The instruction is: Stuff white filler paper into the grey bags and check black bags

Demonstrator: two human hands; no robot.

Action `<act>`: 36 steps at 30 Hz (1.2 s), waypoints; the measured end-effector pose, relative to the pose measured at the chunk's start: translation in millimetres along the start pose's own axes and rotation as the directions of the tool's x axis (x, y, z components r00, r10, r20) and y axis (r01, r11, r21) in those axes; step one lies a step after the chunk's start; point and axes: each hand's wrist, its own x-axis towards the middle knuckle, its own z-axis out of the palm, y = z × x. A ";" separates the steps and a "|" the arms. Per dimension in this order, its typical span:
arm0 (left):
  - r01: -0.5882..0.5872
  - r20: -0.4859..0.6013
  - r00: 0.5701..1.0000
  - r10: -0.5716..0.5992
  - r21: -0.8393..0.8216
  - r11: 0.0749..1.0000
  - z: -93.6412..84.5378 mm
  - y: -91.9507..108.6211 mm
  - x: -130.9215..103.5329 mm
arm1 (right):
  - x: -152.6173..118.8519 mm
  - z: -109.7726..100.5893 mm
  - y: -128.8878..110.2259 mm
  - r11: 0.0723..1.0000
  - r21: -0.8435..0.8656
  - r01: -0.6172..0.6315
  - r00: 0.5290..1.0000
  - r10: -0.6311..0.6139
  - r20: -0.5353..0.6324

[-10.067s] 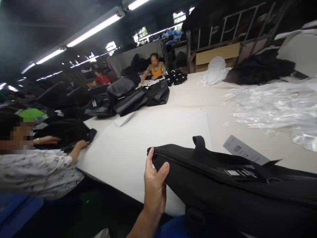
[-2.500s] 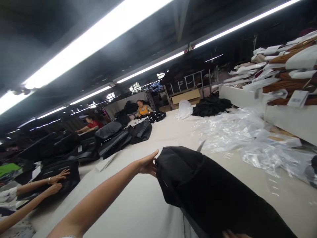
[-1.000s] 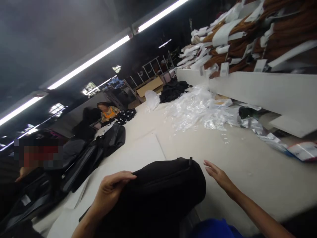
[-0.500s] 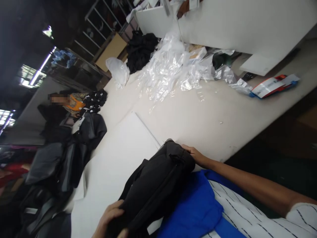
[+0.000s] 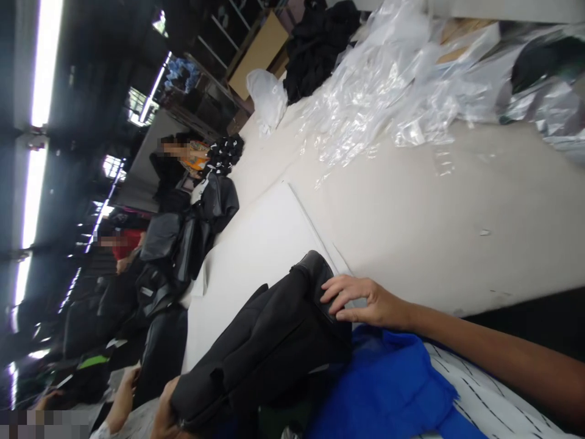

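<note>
A black fabric bag (image 5: 260, 341) lies on its side along the near edge of the table, against the blue apron at my front. My left hand (image 5: 165, 410) is wrapped around its lower-left end, partly cut off by the bottom of the picture. At the other end of the bag, my right hand (image 5: 354, 299) has its fingers apart, with the fingertips on or just beside the smooth dark base panel. Part of the bag's underside is hidden in shadow.
A white board or sheet (image 5: 256, 244) lies on the pale table (image 5: 434, 207). Clear plastic bags (image 5: 375, 79) and a black cloth heap (image 5: 315, 49) sit farther back. Several black bags (image 5: 167, 238) line the left edge. A co-worker's hand (image 5: 123, 393) is at lower left.
The view has swung to the right and tilted. The bag has turned, bringing its base panel into sight. My right hand's fingers have come off their hold and spread; my left still grips the bag.
</note>
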 end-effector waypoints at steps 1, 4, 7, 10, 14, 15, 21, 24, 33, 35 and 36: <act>0.036 -0.041 0.999 -0.035 0.017 0.999 0.2 -0.3 -6.1 | 4.5 -2.0 2.5 0.999 -0.038 -0.038 0.999 0.037 -0.034; 0.107 -0.036 0.993 -0.108 -0.026 0.994 4.1 8.5 -20.9 | 14.2 -7.3 10.8 0.968 -0.152 -0.198 0.974 0.178 -0.140; 0.120 -0.046 0.991 -0.125 -0.099 0.988 6.9 20.6 -25.2 | 18.5 -12.0 17.4 0.933 -0.238 -0.270 0.953 0.223 -0.206; 0.136 -0.046 0.989 -0.144 -0.138 0.981 6.5 23.9 -22.5 | 26.1 -16.0 22.5 0.923 -0.324 -0.207 0.965 0.139 -0.222; 0.093 0.019 0.996 -0.091 -0.205 0.974 5.1 21.4 -19.9 | 52.7 -22.5 28.9 0.892 -0.444 -0.089 0.995 0.057 -0.086; 0.062 0.028 0.998 -0.057 -0.230 0.971 5.2 22.3 -20.1 | 61.0 -25.0 30.4 0.896 -0.437 -0.086 0.996 0.086 -0.019; -0.182 -0.011 0.982 0.186 -0.272 0.945 10.7 36.9 -23.5 | 93.4 -46.5 34.5 0.909 -0.296 -0.293 0.857 0.387 0.339; -0.216 -0.032 0.976 0.216 -0.265 0.940 12.3 38.7 -23.9 | 100.2 -52.3 32.1 0.897 -0.261 -0.356 0.809 0.436 0.395; -0.335 -0.078 0.942 0.326 -0.269 0.903 11.9 42.2 -22.1 | 132.9 -41.6 27.7 0.752 -0.274 -0.599 0.577 0.643 0.504; -0.346 -0.081 0.938 0.336 -0.270 0.899 12.6 43.3 -21.8 | 140.9 -40.0 29.0 0.732 -0.324 -0.599 0.525 0.664 0.532; -0.348 -0.079 0.937 0.339 -0.274 0.897 12.8 43.9 -21.6 | 144.3 -39.4 29.8 0.722 -0.351 -0.596 0.500 0.676 0.541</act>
